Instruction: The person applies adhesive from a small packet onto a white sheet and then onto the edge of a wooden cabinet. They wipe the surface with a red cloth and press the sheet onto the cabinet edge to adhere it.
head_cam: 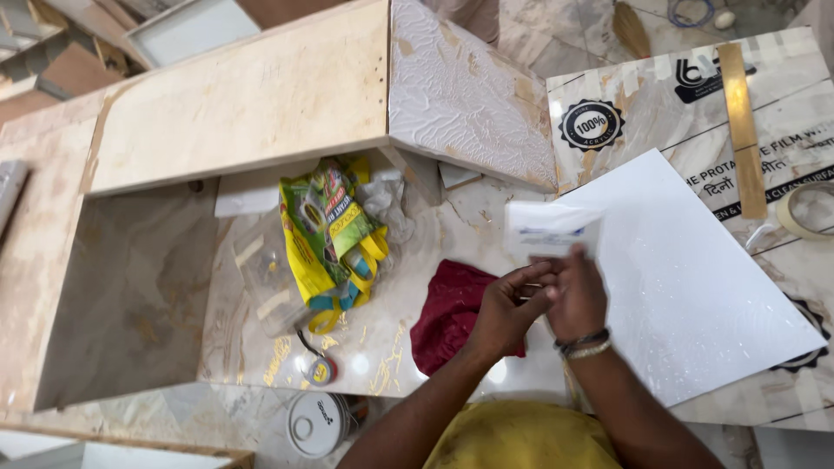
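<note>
Over the glossy marble-patterned worktop point(382, 347): both hands met above its near edge, just beside a white sheet point(686, 278).
Left hand point(504, 313): fingers curled towards the right hand, pinching the lower edge of a small white packet point(547, 233).
Right hand point(578, 295): back turned to the camera, fingertips closed on the same packet; beaded bracelets point(584, 345) sat at the wrist.
Packet's place: held up in both hands, over the corner of the white sheet; blurred, so its kind could not be told.
Grip: narrow, fingertip pinches on each side rather than full fists.
Doing it well: by my reading, the packet was being opened or unfolded, so the pinches should sit close together, with an even pull to keep any tear short.
Nearby: a dark red cloth point(452, 308) lay touching the left wrist's shadow side; a yellow-green bag point(330, 230) rested further left, and a tape roll point(808, 208) far right.
</note>
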